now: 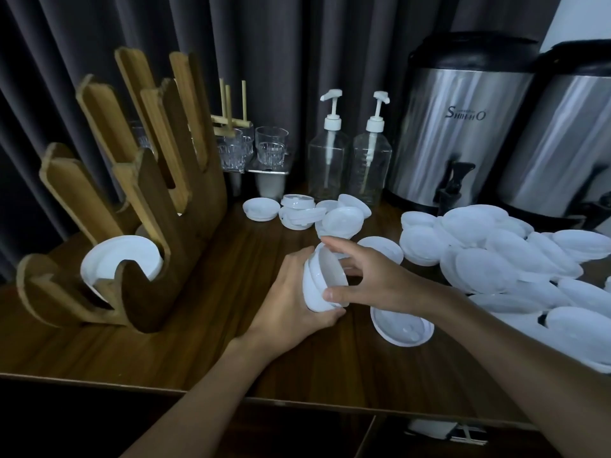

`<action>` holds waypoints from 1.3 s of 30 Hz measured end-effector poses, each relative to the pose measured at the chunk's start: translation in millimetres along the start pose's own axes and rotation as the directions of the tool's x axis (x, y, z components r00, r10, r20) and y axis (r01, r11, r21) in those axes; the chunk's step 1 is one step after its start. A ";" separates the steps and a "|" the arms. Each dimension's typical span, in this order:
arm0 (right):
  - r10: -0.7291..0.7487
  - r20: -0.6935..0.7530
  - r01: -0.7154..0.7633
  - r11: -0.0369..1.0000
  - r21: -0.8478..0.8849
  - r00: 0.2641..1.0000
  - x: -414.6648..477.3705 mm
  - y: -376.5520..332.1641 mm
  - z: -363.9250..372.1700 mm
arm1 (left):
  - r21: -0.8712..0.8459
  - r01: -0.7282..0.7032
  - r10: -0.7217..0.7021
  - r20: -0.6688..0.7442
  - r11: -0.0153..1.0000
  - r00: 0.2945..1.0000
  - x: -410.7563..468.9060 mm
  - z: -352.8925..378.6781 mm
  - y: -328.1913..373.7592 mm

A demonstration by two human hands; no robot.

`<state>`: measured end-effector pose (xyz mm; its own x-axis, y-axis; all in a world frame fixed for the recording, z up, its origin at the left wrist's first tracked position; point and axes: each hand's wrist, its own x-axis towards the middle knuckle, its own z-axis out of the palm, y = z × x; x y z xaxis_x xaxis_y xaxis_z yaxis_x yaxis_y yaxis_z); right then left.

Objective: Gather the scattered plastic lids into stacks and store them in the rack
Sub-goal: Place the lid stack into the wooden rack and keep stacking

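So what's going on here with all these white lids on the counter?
A person is stacking plastic lids. The left hand cups a small stack of lids while the right hand pinches its rim, above the counter. The wooden rack on the left holds a few lids in its front slot. A loose pile lies to the right, a smaller cluster by the pump bottles, one single lid under the right wrist.

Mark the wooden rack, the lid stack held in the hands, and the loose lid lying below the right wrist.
wooden rack (152, 302): head view, on its dark front panel.
lid stack (329, 272): head view, on the flat face of the outermost lid.
loose lid (401, 328): head view, on its inner face.
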<state>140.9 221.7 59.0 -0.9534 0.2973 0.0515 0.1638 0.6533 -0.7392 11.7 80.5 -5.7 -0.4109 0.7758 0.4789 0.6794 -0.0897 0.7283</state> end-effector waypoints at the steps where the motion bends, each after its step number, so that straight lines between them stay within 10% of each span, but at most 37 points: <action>1: -0.004 0.009 0.004 1.000 -0.002 1.000 1.5 -0.3 0.9 | -0.004 -0.011 0.011 0.004 1.000 1.000 -0.2 0.1 0.1; 18: 0.058 0.071 -0.050 0.993 -0.110 0.996 -2.9 4.9 3.9 | 0.139 -0.077 0.069 0.063 0.987 0.996 -0.1 -0.9 -1.4; 27: 0.334 0.310 -0.111 0.819 -0.563 0.890 -45.6 12.1 -49.1 | 0.128 -0.019 0.006 0.103 0.992 0.995 0.4 -1.9 -2.7; 39: 0.257 0.184 -0.144 0.869 -0.473 0.949 -48.0 31.8 -33.7 | 0.065 0.041 -0.047 0.096 0.997 0.994 0.2 -1.9 -0.8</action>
<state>200.4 251.7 55.7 -0.9088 0.3224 -0.2648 0.3999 0.8541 -0.3327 9.9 79.5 -5.3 -0.3823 0.8355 0.3948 0.6999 -0.0172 0.7141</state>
